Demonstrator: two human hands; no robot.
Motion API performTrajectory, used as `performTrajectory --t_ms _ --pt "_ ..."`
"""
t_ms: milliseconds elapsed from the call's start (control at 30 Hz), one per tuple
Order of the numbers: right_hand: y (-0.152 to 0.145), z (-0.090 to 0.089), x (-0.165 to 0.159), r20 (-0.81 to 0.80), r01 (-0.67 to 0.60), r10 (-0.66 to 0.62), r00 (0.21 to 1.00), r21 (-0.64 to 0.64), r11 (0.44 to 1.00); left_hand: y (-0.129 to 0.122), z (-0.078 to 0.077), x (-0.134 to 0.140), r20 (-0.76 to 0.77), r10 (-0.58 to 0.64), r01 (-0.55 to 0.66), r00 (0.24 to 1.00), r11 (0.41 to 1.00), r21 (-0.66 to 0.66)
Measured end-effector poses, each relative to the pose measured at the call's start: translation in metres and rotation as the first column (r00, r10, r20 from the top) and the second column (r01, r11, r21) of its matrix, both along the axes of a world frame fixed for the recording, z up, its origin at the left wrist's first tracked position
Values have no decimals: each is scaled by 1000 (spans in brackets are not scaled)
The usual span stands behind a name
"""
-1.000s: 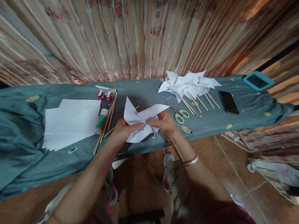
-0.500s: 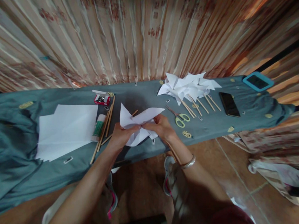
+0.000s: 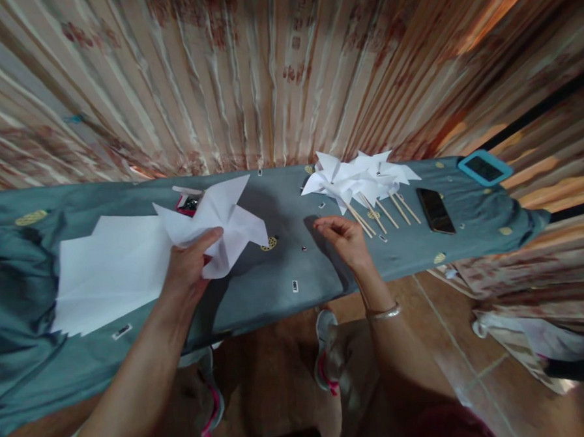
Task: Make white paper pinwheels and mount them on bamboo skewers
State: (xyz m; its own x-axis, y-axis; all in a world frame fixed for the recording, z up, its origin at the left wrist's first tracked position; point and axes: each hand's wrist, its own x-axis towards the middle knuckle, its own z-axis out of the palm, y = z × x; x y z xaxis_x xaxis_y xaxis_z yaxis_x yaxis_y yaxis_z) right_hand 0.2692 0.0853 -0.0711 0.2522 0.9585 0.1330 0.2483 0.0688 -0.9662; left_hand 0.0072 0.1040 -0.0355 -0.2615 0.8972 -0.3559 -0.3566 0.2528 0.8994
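My left hand [image 3: 189, 266] grips a white paper pinwheel [image 3: 228, 225] by its near left side, thumb on top near the centre. The pinwheel is held above the table and partly covers a small red box [image 3: 187, 203] of metal pieces. My right hand [image 3: 344, 238] is over the cloth, fingers curled and pressed together; whatever is between them, if anything, cannot be made out. A tiny dark object or print [image 3: 304, 248] lies on the cloth left of it. The scissors, glue stick and loose wooden sticks are not visible now.
White paper sheets [image 3: 111, 270] lie stacked on the left of the cloth-covered table [image 3: 257, 298]. Several finished pinwheels [image 3: 353, 179] on sticks are grouped at the back right. Beyond them lie a black phone [image 3: 436, 211] and a blue-framed device [image 3: 485, 168]. A curtain [image 3: 245, 77] hangs behind.
My hands have parted. The left has carried the pinwheel left and turned its front into view; the right has let go of it and moved right, over where the scissors lay.
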Motion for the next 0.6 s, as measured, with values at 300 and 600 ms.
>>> performTrajectory --t_ms 300,600 --pt "-19 -7 -8 528 -220 224 819 -72 973 -1 -6 6 12 2 -2 1000 1000 -28" --pt "-18 -14 -6 559 -260 232 796 -31 965 -4 -10 9 12 -46 46 999 998 -36"
